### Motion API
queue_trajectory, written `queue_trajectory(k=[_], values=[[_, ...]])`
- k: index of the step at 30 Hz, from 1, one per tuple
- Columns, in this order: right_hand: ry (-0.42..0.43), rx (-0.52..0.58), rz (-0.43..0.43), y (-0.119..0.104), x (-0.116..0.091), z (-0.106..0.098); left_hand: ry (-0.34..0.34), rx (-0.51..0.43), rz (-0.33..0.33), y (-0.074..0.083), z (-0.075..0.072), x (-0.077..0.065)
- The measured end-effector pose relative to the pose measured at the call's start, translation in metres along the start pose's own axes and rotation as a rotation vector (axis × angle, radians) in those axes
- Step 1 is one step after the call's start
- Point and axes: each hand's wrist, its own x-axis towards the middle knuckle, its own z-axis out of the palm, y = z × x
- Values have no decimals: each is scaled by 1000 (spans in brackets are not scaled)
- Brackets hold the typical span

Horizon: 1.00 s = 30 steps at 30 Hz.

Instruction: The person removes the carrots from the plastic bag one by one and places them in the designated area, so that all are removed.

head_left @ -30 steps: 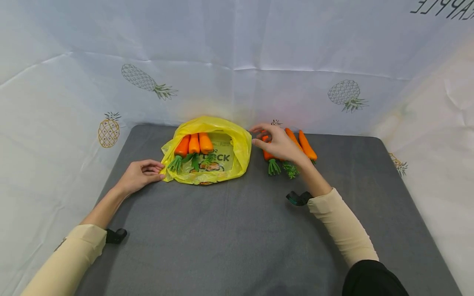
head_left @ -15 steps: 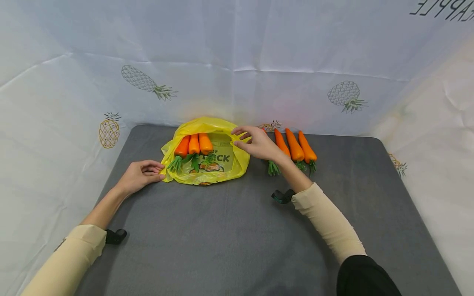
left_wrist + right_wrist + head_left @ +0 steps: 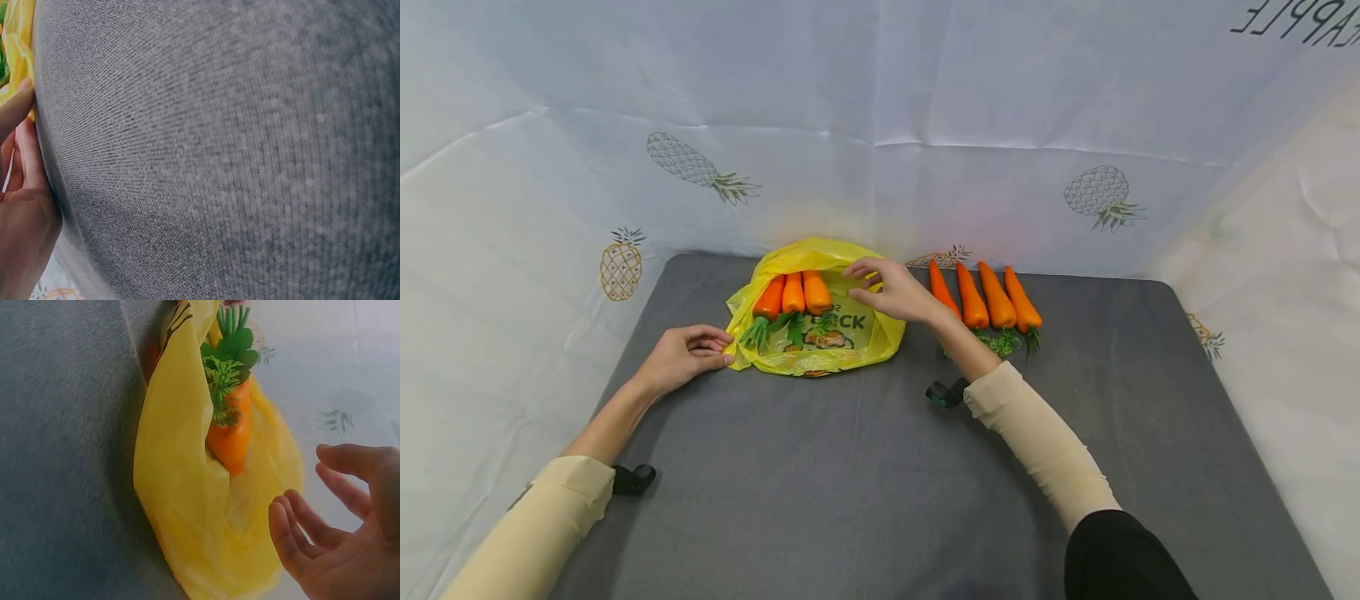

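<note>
A yellow plastic bag (image 3: 891,333) lies wide-mouthed at the back of the table, with three carrots (image 3: 817,292) side by side in its left part, green tops toward me. My left hand (image 3: 683,360) pinches the bag's left edge between thumb and fingers; the left wrist view shows the thumb against the yellow film (image 3: 22,50). Above the bag's right side hovers my right hand (image 3: 891,292), fingers spread and loosely bent, holding nothing. In the right wrist view that hand (image 3: 350,531) is beside the bag's mouth, apart from the carrot (image 3: 231,437).
Right of the bag, several more carrots (image 3: 996,300) lie in a row near the table's back edge, my right forearm partly over their tops. A white cloth (image 3: 985,100) printed with pineapples hangs behind the grey table (image 3: 820,483).
My right hand has moved left from over the row of carrots to above the bag's right side. The left hand and the carrots in the bag have stayed in place.
</note>
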Motion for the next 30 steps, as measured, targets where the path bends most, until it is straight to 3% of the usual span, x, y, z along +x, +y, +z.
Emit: queue_trajectory(k=[8, 18, 30], values=[[-31, 32, 0, -1, 21, 15, -13, -1, -21, -1, -1, -2], [-90, -14, 74, 0, 44, 32, -10, 9, -24, 1, -2, 1], [-105, -72, 113, 4, 54, 55, -4, 7, -19, -1, -2, 1]])
